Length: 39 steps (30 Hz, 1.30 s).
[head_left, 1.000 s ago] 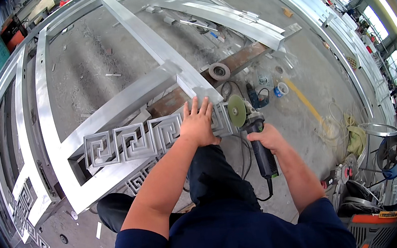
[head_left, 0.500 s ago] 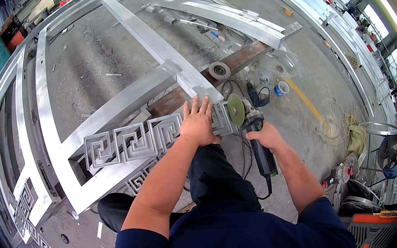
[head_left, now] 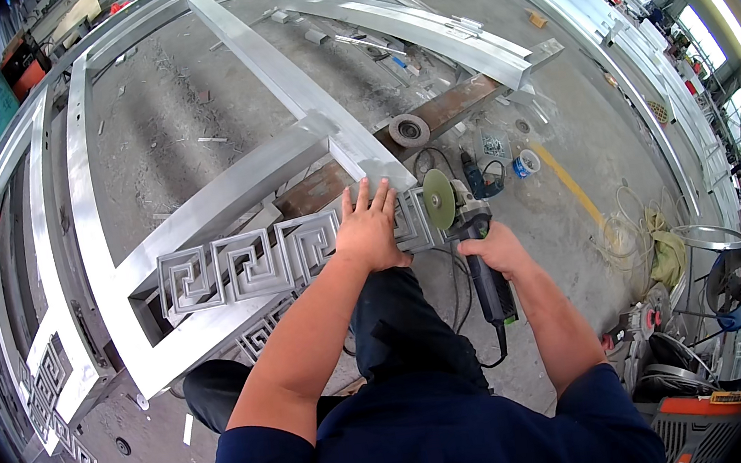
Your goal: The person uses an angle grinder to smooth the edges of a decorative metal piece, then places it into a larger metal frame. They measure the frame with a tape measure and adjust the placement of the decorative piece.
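My left hand (head_left: 370, 234) lies with fingers spread on a silvery metal fretwork strip (head_left: 254, 262) of square spirals, near its right end. That strip rests across the near part of a large silver metal frame (head_left: 274, 162). In my right hand (head_left: 498, 251) is an angle grinder (head_left: 491, 295), gripped round its dark body. Its greenish disc (head_left: 439, 200) stands on edge close beside the strip's right end. Whether the disc touches the metal I cannot tell. A cord runs from the grinder's lower end.
A rusty steel beam (head_left: 457, 104) passes under the frame, with a round wheel-like disc (head_left: 409, 131) on it. A drill (head_left: 472, 177) and a small white-and-blue tub (head_left: 525, 164) are on the floor at right. Metal offcuts, cables and more fretwork (head_left: 48, 375) lie around.
The grinder and my right hand have shifted very slightly away from me. My left hand stays in place on the fretwork strip.
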Available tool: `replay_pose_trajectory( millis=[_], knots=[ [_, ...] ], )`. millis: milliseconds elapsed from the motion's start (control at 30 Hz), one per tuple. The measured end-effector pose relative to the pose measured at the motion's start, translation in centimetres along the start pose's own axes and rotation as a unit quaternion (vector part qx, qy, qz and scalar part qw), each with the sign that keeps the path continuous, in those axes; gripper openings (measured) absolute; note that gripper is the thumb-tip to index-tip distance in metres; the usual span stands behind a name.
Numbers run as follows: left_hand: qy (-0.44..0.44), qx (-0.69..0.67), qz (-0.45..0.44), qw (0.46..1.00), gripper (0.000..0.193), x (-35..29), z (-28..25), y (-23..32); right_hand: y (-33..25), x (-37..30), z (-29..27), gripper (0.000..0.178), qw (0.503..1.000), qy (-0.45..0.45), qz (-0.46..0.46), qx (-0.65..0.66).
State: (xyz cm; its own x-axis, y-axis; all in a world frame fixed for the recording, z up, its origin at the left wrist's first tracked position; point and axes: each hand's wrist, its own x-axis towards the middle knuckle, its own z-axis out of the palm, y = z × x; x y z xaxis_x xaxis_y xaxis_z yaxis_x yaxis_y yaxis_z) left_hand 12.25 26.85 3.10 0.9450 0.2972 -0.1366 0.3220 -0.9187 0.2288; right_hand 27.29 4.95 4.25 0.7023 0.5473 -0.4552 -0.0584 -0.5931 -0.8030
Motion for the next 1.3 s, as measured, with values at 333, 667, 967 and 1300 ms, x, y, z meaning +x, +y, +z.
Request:
replay_pose_trajectory(
  millis=[333, 667, 967, 1300],
  knots=[
    [0.001, 0.0, 0.0, 1.0, 0.125, 0.0, -0.1, 0.1, 0.9, 1.2, -0.1, 0.036, 0.999, 0.025, -0.01, -0.037],
    [0.004, -0.002, 0.001, 1.0, 0.125, 0.1, 0.1, 0.1, -0.3, 0.4, 0.1, 0.034, 1.0, 0.017, -0.005, -0.023],
    [0.003, 0.003, 0.0, 1.0, 0.125, 0.1, 0.1, 0.0, -0.5, 0.3, 0.3, 0.032, 0.999, 0.019, -0.023, -0.013],
    [0.004, -0.004, -0.002, 1.0, 0.126, 0.1, 0.0, 0.1, -0.8, 0.3, 0.3, 0.034, 0.999, 0.016, -0.012, -0.035]
  ],
)
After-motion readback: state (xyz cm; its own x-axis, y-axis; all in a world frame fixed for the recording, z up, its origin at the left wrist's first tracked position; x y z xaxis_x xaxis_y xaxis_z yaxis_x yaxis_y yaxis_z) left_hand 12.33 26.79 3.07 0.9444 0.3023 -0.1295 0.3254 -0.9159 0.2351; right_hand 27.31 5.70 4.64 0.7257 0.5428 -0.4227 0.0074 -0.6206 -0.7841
